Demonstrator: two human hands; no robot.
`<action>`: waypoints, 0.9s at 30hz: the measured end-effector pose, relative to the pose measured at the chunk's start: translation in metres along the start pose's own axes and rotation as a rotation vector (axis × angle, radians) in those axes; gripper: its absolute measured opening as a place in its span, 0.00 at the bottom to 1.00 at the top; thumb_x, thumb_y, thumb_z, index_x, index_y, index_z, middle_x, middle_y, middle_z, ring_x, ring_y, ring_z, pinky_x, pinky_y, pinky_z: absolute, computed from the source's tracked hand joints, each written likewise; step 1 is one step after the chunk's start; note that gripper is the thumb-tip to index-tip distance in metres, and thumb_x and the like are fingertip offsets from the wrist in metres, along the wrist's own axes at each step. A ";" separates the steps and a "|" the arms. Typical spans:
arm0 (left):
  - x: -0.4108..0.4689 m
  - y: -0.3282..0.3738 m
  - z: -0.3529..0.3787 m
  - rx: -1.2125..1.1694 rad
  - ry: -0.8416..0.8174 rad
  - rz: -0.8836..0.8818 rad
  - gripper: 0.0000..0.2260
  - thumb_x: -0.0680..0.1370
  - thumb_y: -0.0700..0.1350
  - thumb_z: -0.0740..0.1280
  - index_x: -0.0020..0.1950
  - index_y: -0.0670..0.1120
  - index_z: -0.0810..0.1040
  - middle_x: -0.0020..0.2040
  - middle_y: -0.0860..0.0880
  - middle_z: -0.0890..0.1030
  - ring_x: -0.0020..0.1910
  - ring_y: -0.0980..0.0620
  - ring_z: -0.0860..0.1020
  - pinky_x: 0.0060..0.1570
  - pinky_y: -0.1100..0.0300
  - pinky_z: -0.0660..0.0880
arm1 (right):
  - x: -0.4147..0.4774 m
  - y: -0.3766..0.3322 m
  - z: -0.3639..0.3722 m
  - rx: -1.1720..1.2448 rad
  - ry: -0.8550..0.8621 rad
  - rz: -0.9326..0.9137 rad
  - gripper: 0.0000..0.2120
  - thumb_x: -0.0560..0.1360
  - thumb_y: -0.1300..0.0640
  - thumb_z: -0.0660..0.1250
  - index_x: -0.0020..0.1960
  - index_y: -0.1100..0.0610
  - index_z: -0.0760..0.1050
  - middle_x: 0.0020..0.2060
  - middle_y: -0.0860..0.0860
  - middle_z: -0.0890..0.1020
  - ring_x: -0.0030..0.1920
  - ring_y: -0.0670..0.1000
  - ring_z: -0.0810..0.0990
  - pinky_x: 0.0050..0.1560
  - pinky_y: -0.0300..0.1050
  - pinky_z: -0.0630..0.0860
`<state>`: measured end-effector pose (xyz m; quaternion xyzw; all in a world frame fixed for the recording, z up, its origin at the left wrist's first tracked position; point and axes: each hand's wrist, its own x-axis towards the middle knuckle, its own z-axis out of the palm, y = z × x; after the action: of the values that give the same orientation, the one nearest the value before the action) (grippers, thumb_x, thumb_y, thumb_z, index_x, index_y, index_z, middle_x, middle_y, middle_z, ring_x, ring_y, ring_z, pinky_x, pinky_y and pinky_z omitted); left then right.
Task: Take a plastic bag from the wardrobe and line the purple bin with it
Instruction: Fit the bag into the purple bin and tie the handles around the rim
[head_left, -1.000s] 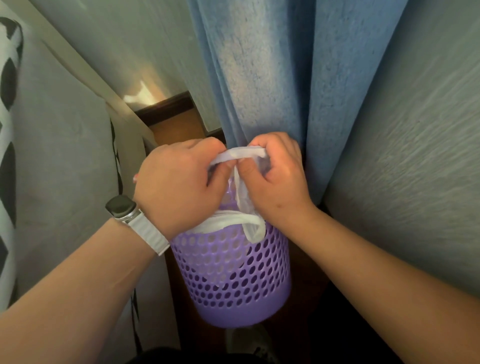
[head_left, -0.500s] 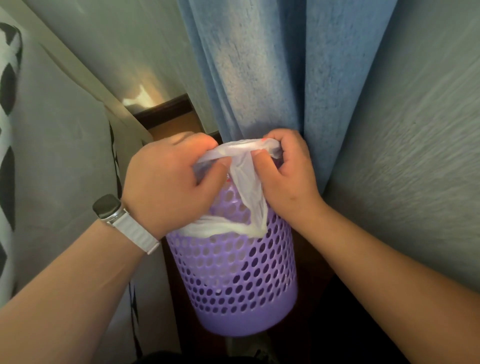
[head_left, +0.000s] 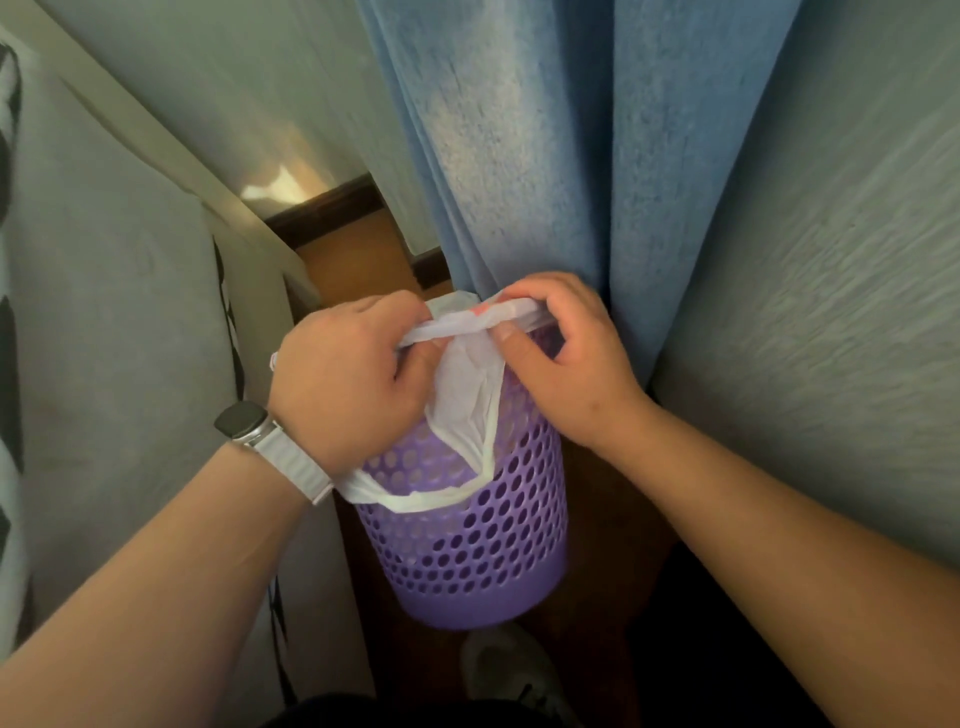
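Plastic bag (head_left: 470, 395): white, thin film, held over the mouth of the purple bin (head_left: 467, 535); one band of its edge stretched taut between both hands above the far rim, a looser fold already draped over the near rim, the middle sagging into the opening

Purple bin: perforated wall, solid base, upright on a dark wooden floor (head_left: 353, 260), wedged between a grey upholstered edge on the left and a blue curtain (head_left: 519, 156) on the far right

Left hand (head_left: 348, 379): fingers curled and clamped on the left end of the taut band; a watch with a white strap (head_left: 275, 447) on the wrist

Right hand (head_left: 566, 358): thumb and fingers pinched shut on the right end, at the far rim beside the curtain

Risks, judged:
- thin film may tear if pulled harder across the rim
- near fold may slip back inside while the far side is stretched
- light bin may tip or slide under a sideways pull
- curtain cloth may get trapped under the bag edge
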<state>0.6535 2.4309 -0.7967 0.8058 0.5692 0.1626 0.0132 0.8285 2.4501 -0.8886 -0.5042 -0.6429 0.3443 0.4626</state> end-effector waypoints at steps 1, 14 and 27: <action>-0.001 -0.003 0.004 -0.017 -0.018 -0.014 0.09 0.76 0.49 0.62 0.41 0.47 0.77 0.31 0.58 0.66 0.28 0.60 0.63 0.30 0.68 0.56 | 0.000 0.005 -0.001 0.000 -0.009 0.012 0.18 0.74 0.45 0.64 0.56 0.56 0.77 0.53 0.47 0.77 0.57 0.49 0.75 0.59 0.52 0.73; -0.002 -0.008 0.011 -0.143 -0.041 -0.119 0.06 0.77 0.51 0.61 0.41 0.53 0.73 0.29 0.59 0.70 0.29 0.59 0.70 0.28 0.62 0.63 | 0.006 0.011 0.003 0.070 -0.014 0.071 0.12 0.74 0.44 0.63 0.51 0.50 0.75 0.48 0.42 0.76 0.54 0.49 0.76 0.57 0.48 0.74; 0.001 0.000 0.005 -0.040 -0.070 0.037 0.14 0.78 0.53 0.59 0.54 0.48 0.79 0.44 0.50 0.82 0.39 0.50 0.78 0.37 0.57 0.72 | 0.002 -0.014 0.018 -0.089 0.087 0.023 0.14 0.72 0.43 0.61 0.47 0.52 0.75 0.45 0.47 0.75 0.50 0.50 0.71 0.53 0.51 0.70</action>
<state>0.6554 2.4325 -0.8010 0.8211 0.5500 0.1456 0.0463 0.8072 2.4485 -0.8813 -0.5462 -0.6311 0.2984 0.4629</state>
